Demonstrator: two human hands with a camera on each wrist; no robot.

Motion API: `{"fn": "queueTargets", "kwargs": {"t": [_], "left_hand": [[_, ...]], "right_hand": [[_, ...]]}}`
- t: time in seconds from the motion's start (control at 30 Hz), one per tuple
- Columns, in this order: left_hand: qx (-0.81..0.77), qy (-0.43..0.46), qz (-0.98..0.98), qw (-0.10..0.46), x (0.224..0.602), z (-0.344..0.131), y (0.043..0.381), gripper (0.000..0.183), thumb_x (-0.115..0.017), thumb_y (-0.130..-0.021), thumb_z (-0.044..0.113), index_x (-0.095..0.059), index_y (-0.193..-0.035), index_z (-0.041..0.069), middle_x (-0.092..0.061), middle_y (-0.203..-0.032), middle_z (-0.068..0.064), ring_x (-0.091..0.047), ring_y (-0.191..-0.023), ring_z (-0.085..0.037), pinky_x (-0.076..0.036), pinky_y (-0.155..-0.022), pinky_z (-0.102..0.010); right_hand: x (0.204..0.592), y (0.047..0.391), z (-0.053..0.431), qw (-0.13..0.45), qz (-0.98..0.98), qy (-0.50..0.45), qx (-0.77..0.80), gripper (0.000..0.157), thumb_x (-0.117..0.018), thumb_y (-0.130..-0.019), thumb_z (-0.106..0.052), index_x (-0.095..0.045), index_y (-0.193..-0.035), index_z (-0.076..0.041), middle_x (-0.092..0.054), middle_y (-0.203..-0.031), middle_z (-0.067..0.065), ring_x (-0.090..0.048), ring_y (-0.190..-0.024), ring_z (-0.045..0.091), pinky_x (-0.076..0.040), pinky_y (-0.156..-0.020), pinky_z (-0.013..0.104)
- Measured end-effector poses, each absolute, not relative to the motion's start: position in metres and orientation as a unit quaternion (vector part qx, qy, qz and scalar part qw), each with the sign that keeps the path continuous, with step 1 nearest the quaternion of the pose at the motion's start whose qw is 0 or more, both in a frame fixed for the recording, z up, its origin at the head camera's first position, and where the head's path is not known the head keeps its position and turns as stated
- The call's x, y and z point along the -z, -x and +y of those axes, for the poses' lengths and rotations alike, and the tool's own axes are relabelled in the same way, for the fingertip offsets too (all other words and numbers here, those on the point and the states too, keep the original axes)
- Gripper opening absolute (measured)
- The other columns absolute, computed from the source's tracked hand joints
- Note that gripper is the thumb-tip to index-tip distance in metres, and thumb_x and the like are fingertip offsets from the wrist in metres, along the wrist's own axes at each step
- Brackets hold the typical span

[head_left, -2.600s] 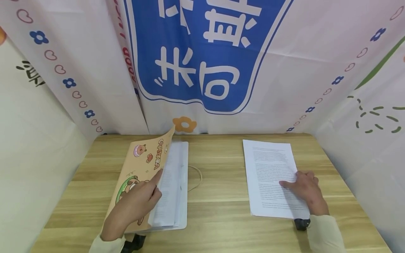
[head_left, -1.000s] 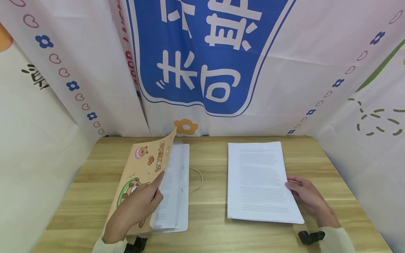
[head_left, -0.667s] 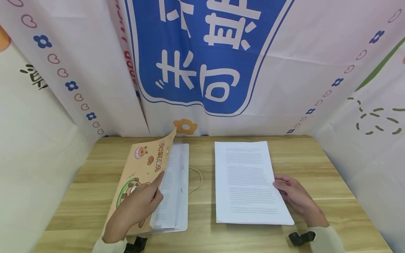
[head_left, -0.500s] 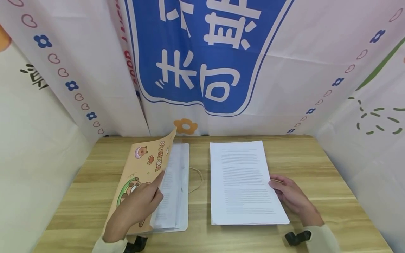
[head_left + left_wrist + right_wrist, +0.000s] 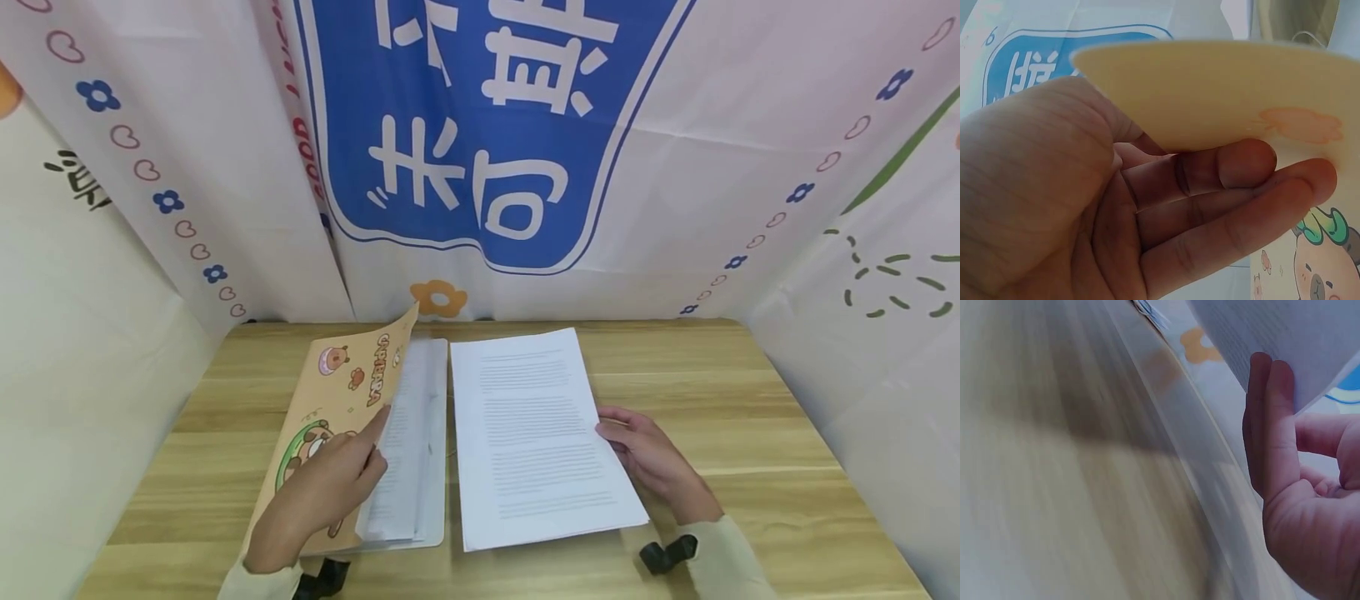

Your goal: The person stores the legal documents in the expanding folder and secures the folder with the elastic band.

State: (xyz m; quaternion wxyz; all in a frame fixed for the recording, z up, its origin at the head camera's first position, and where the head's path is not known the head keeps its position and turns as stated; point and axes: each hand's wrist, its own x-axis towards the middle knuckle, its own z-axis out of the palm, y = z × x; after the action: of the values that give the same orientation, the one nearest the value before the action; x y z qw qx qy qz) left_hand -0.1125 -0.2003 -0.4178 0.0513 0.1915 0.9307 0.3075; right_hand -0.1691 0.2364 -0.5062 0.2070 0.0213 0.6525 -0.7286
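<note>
A tan folder with cartoon capybaras [image 5: 352,383] lies at the left of the table, its front cover lifted partway. My left hand [image 5: 330,487] pinches the free edge of that cover, which in the left wrist view passes between the thumb and fingers of the left hand [image 5: 1166,206]. White printed sheets [image 5: 416,433] show inside the folder. My right hand [image 5: 656,458] grips a thin stack of printed paper [image 5: 536,433] by its right edge, just right of the folder. In the right wrist view the right hand [image 5: 1297,481] holds the raised paper [image 5: 1279,337] between thumb and straight fingers.
The wooden table [image 5: 720,375] extends to the right of the papers. A printed cloth backdrop [image 5: 675,208] stands along the back and sides. Black camera mounts [image 5: 667,554] sit at both wrists. The folder's elastic cord is almost wholly covered by the paper stack.
The right hand, flat on the paper stack at first, took its right edge and carried it left up to the folder, tilting it slightly. The left hand keeps the cover raised.
</note>
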Motion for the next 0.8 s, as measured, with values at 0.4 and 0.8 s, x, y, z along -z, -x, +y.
{"fn": "queueTargets", "kwargs": {"t": [0.4,0.8], "left_hand": [[-0.308,-0.185,0.932,0.055,0.421,-0.196,0.114,0.058,-0.050,-0.097,0.000,-0.036,-0.152,-0.014,-0.036,-0.052,0.013,-0.029,-0.041,0.000,-0.031,-0.037,-0.022],[-0.306,-0.178,0.933,0.063,0.420,-0.194,0.114,0.058,-0.050,-0.098,0.000,-0.036,-0.152,-0.014,-0.038,-0.054,0.011,-0.031,-0.043,0.000,-0.032,-0.039,-0.022]], "right_hand": [[0.511,0.183,0.202,0.211,0.651,-0.007,0.729,0.049,-0.058,-0.103,-0.006,-0.043,-0.146,0.013,-0.068,-0.119,0.019,-0.070,-0.097,0.025,-0.059,-0.079,0.036],[0.516,0.193,0.178,0.213,0.660,0.002,0.720,0.046,-0.057,-0.103,-0.005,-0.046,-0.144,0.013,-0.069,-0.118,0.020,-0.071,-0.096,0.024,-0.059,-0.078,0.035]]}}
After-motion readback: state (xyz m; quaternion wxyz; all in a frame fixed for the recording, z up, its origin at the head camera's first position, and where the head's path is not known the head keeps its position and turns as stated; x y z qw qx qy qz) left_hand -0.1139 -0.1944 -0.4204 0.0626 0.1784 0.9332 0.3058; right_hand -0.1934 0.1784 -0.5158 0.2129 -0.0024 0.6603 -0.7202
